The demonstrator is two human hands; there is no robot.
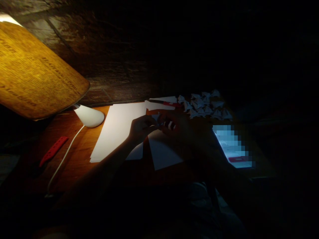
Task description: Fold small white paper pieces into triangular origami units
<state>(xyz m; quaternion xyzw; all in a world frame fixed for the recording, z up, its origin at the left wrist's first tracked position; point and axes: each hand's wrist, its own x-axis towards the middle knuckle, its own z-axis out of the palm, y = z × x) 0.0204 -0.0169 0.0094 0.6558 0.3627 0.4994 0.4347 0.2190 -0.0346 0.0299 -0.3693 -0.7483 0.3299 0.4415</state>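
Observation:
My left hand (141,127) and my right hand (178,125) meet over the table, fingers pinched on a small folded piece of white paper (156,117) between them. Dim light hides its exact shape. Beneath my hands lies a loose white sheet (164,154), partly in shadow. To the left is a stack of white paper (119,127), its front edge partly behind my left forearm. Behind my right hand, several small folded paper pieces (199,103) sit in a cluster.
A red-handled tool (171,104) with a dark, narrow end rests on papers at the back. A lamp with a yellow printed shade (42,69) and white base (89,116) stands left, its white cord (66,154) near a long red object (53,150). A lit phone (231,146) lies right.

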